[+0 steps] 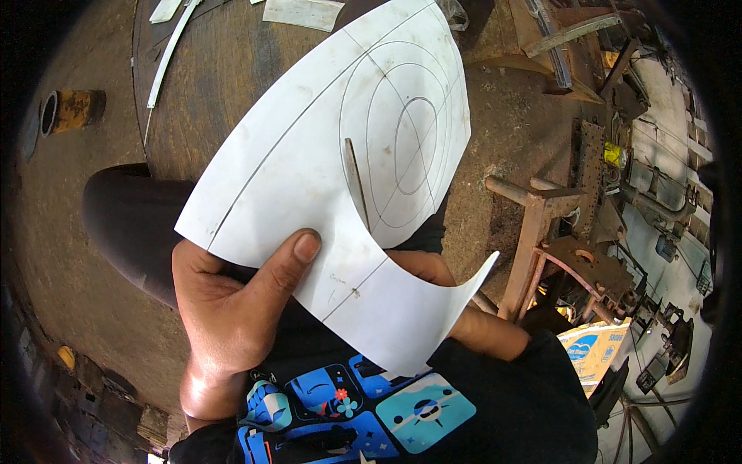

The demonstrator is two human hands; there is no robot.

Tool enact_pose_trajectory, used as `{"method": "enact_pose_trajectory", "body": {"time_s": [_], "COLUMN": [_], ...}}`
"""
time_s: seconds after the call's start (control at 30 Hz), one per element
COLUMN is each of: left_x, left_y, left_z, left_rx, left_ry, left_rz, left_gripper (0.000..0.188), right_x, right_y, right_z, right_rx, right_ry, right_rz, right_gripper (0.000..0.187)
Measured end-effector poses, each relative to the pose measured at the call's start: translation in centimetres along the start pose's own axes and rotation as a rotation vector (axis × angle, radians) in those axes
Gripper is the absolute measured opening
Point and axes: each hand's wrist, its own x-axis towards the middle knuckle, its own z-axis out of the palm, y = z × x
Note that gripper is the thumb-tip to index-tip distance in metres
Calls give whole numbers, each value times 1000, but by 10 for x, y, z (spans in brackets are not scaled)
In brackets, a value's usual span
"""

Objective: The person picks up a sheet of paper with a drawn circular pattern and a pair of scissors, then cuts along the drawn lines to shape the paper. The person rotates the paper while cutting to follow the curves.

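Against a brown workshop floor point(85, 255), with a short rusty pipe point(73, 112) at far left, a rusty frame point(533, 240) at right and a yellow carton point(595, 352) nearer on that side, holds a large white sheet point(270, 155) tilted over the lap. Pinches its near left part in the left hand point(247, 298), with thumb pressed on top and the other fingers mostly hidden underneath. Reaches with the right hand point(425, 267) beneath the sheet, in view only in part past the cut edge; cannot tell those fingers' pose, spread or pressed together, or their hold on anything. Shows a slim grey blade point(355, 182) lying over the sheet at the inner end of a curved cut, just beside nested ovals point(417, 147) crossed by dark lines. Leaves the near right flap curling upward at its tip. Wears a dark shirt point(533, 394) with a blue print point(332, 394) and dark trousers point(131, 224), with one knee bent left of the sheet. Includes, at upper left, a thin white strip point(168, 58) and, along the top, a pale flat piece point(301, 13).
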Motion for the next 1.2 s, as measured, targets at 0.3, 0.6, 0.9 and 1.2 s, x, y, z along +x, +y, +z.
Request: {"method": "enact_pose_trajectory", "body": {"time_s": [0.3, 0.6, 0.9, 1.2], "left_x": [2, 23, 33, 31], "left_y": [1, 18, 31, 26], "left_z": [-2, -7, -5, -9], "left_rx": [32, -155, 207, 216], "left_ry": [-18, 172, 43, 32], "left_rz": [26, 91, 143, 142], "left_gripper": [40, 39, 15, 14], "right_x": [3, 3, 3, 6], "right_y": [19, 7, 11, 27], "right_z": [-3, -4, -3, -6], "right_rx": [43, -304, -154, -63], "right_ry": [-34, 28, 40, 31], "right_rz": [-161, -212, -178, -186], "right_gripper": [52, 48, 47, 46]}}
